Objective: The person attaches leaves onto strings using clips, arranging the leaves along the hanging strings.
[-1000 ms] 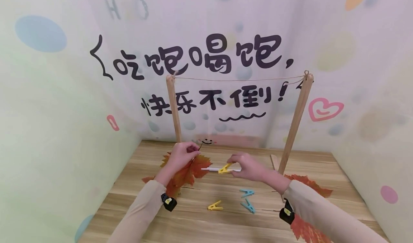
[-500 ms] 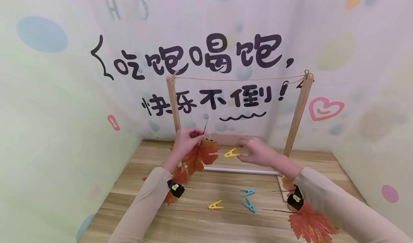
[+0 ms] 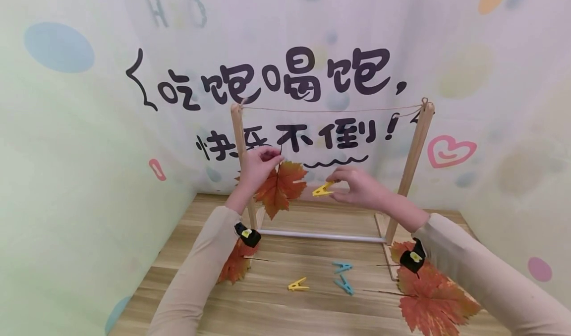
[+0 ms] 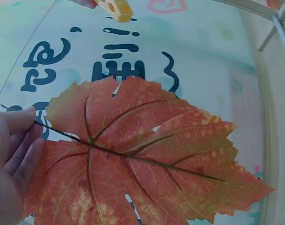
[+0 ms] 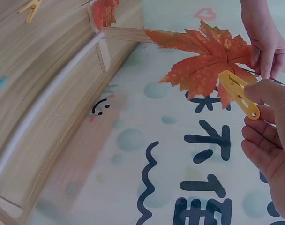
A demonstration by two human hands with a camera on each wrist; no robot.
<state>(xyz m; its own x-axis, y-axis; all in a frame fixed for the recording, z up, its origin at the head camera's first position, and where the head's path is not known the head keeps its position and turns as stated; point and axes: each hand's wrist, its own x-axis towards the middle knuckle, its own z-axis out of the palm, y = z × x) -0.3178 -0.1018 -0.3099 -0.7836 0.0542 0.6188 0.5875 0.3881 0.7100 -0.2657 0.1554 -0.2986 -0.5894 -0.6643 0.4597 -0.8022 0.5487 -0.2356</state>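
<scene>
My left hand (image 3: 260,166) pinches the thin dark stem of an orange-red maple leaf (image 3: 282,185), which hangs blade down in front of the left post, below the string. In the left wrist view the leaf (image 4: 133,150) fills much of the frame, its stem between thumb and fingers (image 4: 27,140). To the right, my right hand (image 3: 359,187) holds a yellow clothespin (image 3: 322,190) between thumb and fingers, its nose toward the leaf. The right wrist view shows this clothespin (image 5: 238,93) overlapping the leaf. Above both hands, a thin string (image 3: 330,111) runs between two wooden posts.
The wooden posts (image 3: 410,167) are joined low down by a white rod (image 3: 321,235). On the table (image 3: 267,311) lie another yellow clothespin (image 3: 298,284) and two blue clothespins (image 3: 343,284). More maple leaves lie on the right (image 3: 432,301) and left, partly under the forearms.
Both hands have risen from near the table. The left lifts the maple leaf off the table toward the string, and the right carries the yellow clothespin up and slightly right.
</scene>
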